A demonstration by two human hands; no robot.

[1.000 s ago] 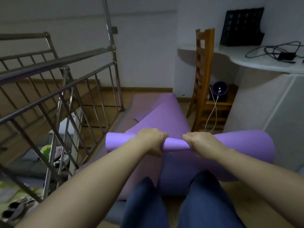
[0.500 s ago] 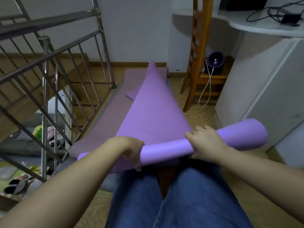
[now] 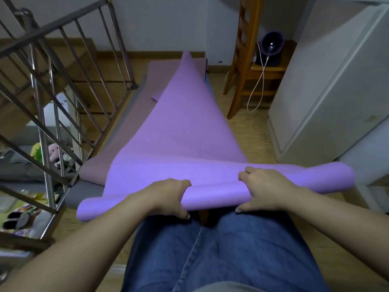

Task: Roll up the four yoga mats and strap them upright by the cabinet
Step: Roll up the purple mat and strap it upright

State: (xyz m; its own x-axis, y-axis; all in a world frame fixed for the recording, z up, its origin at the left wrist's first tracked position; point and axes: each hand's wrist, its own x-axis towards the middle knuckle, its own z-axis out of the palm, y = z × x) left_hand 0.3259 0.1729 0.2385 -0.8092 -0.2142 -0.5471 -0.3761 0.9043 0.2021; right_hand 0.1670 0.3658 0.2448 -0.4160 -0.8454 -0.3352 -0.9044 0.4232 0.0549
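A bright purple yoga mat [image 3: 185, 127] is partly rolled: its roll lies across my thighs and the loose sheet slopes away to a lifted far corner. My left hand [image 3: 168, 197] grips the roll left of its middle, fingers over the top and thumb beneath. My right hand [image 3: 265, 188] grips it to the right in the same way. Under the purple sheet a mauve mat [image 3: 134, 123] lies flat on the floor, with a grey mat [image 3: 84, 192] showing at its near left edge. The white cabinet [image 3: 328, 87] stands to the right.
A metal stair railing [image 3: 52, 85] runs along the left with a stairwell beyond it. A wooden chair [image 3: 242, 66] stands ahead right, with a small purple device [image 3: 271, 45] and a white cable on its shelf. Wooden floor lies between the mats and the cabinet.
The view has tilted down. The roll came down from in front of me onto my thighs, and both hands shifted their grip while turning it; the loose sheet now slopes up from it.
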